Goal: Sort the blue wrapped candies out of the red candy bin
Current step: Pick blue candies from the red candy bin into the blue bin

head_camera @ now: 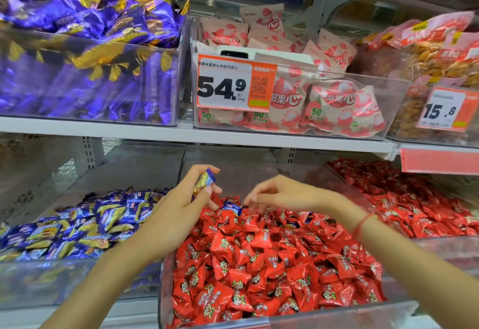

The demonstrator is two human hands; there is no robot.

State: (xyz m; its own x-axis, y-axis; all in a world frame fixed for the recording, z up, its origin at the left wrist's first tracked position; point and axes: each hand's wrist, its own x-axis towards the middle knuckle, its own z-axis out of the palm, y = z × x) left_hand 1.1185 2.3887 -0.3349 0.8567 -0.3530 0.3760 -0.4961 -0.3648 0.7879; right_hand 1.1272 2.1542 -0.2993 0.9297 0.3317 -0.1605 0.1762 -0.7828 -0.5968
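The clear bin of red candies (166,289) stands on the lower shelf in front of me, heaped with red wrapped candies (259,264). My left hand (178,212) hovers over the bin's back left corner and pinches a blue and yellow wrapped candy (204,182) between thumb and fingers. Another blue wrapped candy (231,207) lies on top of the red heap at the back. My right hand (274,195) reaches down to it with fingers spread, fingertips just beside it, holding nothing.
A bin of blue candies (77,225) stands to the left, and another bin of red candies (414,199) to the right. The upper shelf holds purple packets (90,56), pink packets (324,100) with a price tag (233,85), and a snack bin (440,69).
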